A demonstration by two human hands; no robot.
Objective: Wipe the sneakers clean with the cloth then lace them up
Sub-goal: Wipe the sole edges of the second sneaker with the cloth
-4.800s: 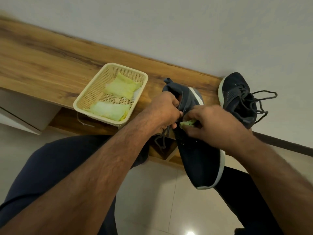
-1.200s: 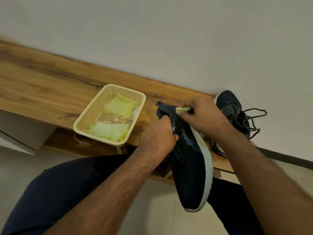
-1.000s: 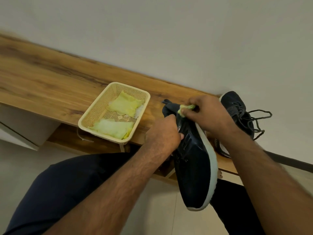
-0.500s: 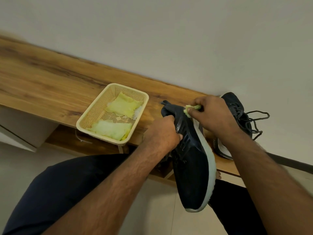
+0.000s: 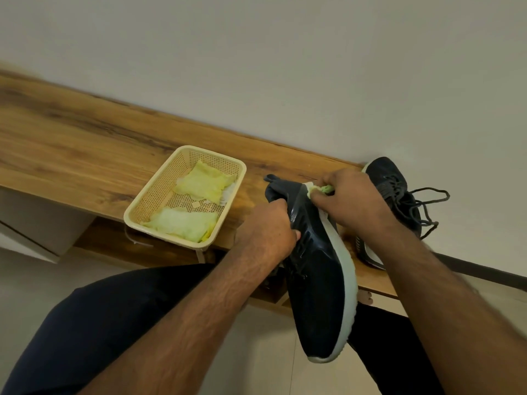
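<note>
While the dark sneaker point(image 5: 319, 269) was gripped by the left hand point(image 5: 268, 232), a green cloth point(image 5: 320, 189) was pinched against its heel sole by the right hand point(image 5: 350, 201).

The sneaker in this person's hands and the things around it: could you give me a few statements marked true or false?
1. The right hand presses a green cloth against the heel end of the held sneaker. True.
2. The left hand rests empty on the shelf. False: it grips the held sneaker's upper.
3. The second sneaker sits on the wooden shelf with its laces loose. True.
4. The cream basket is empty. False: two yellow-green cloths lie in it.
5. The held sneaker has a black sole. False: its sole is pale.
</note>
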